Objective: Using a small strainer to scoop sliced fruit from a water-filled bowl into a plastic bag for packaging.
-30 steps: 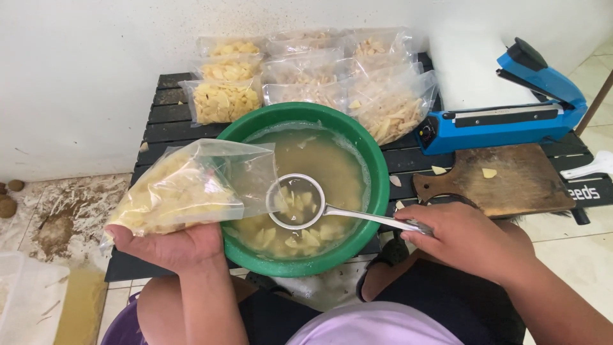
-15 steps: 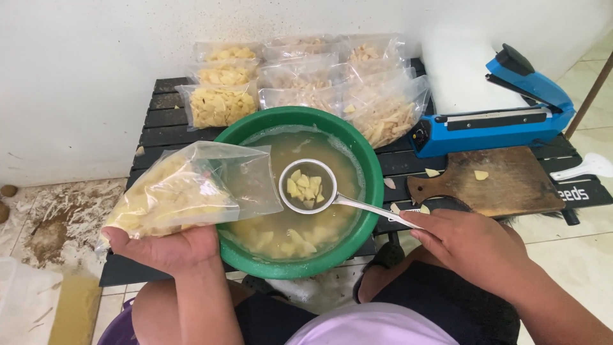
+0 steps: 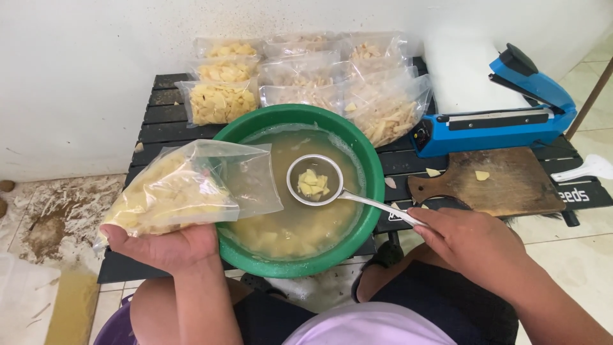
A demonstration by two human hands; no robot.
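1. Left hand [image 3: 167, 248], palm up, fingers curled under a clear bag [image 3: 185, 191] of pale yellow pieces; bag mouth lies open over the near-left rim of the green basin [image 3: 373, 191]. Held as before.
2. Right hand [image 3: 469, 239] pinches the handle of the strainer ladle [image 3: 314, 179]. A second ago it sat sunk in the cloudy liquid; now it is lifted clear, loaded with drained pieces, just right of the bag.
3. Beyond: filled bags [image 3: 220, 102], blue heat sealer [image 3: 498, 124], wooden board [image 3: 504, 182].
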